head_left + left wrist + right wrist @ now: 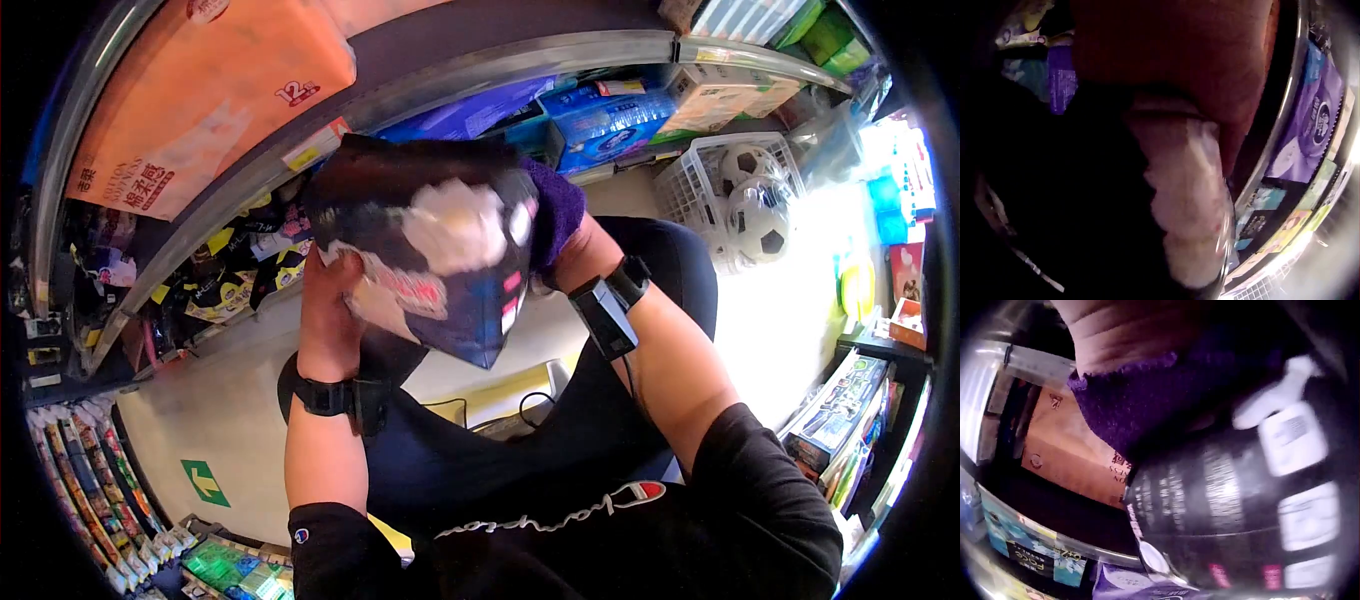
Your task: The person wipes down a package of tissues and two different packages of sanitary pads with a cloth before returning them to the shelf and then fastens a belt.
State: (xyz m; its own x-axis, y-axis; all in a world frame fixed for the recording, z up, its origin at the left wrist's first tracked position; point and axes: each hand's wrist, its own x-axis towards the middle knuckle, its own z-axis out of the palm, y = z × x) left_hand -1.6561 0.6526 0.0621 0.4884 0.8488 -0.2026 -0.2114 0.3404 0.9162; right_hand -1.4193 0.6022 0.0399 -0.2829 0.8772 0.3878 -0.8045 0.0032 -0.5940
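Note:
A black plastic package (455, 290) with a white flower-like print and pink lettering is held up between both hands, tilted, one corner pointing down. My left hand (333, 300) grips its left side, the thumb lying over the front. In the left wrist view this hand (1179, 56) is close above the dark package (1185, 206). My right hand (583, 257) is at the package's right edge, mostly covered by a fuzzy purple cloth (553, 215). The right wrist view shows the cloth (1141, 400) against the package (1210, 487); the fingers are hidden.
Shelves curve ahead with a large orange pack (225, 110), blue packs (610, 125) and black-and-yellow packets (225, 285). A white basket (690, 185) with footballs (760, 215) stands at the right. Boxed goods (845, 410) fill a lower-right shelf. The person's bent legs (640, 400) lie below the package.

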